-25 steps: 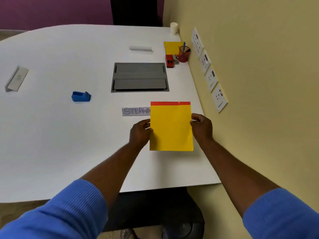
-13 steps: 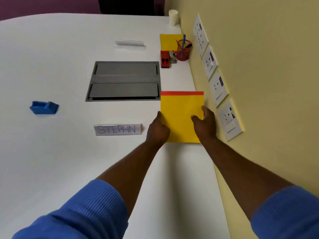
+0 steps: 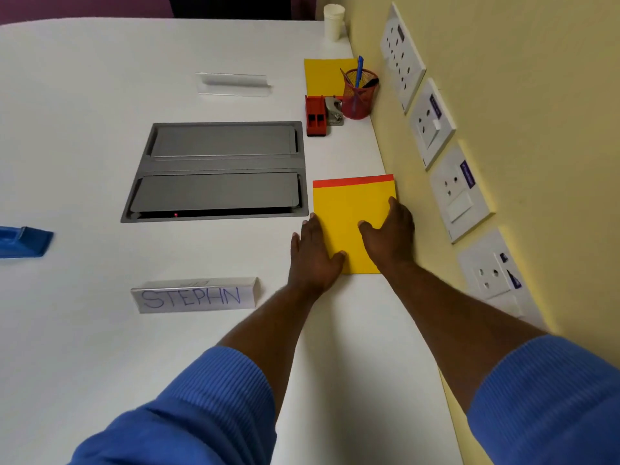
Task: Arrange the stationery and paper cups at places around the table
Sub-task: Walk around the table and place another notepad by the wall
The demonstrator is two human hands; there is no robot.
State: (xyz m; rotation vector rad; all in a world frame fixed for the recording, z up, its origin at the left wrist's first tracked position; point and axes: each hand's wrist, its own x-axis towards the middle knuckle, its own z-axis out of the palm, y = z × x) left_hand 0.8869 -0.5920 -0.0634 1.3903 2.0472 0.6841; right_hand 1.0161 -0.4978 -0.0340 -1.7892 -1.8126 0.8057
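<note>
A yellow notepad [image 3: 352, 209] with a red top strip lies flat on the white table [image 3: 84, 146], close to the wall. My left hand [image 3: 312, 256] lies palm down at the pad's left edge, its thumb on the near corner and its fingers on the table. My right hand [image 3: 389, 233] rests flat on the pad's right side, fingers spread. A name card reading STEPHN [image 3: 194, 297] stands left of my hands. A white paper cup [image 3: 333, 21] stands at the far corner by the wall.
A grey cable hatch [image 3: 218, 171] is set into the table just left of the pad. Beyond it are a second yellow pad [image 3: 327, 75], a red mesh pen pot [image 3: 360, 94], a red dispenser [image 3: 315, 117], a clear card holder [image 3: 235, 83]. A blue dispenser [image 3: 23, 241] sits far left. Wall sockets [image 3: 456, 193] line the right.
My hands carried the notepad forward and right, next to the hatch, and laid it down. The grip on its edges has become flat palms resting on it.
</note>
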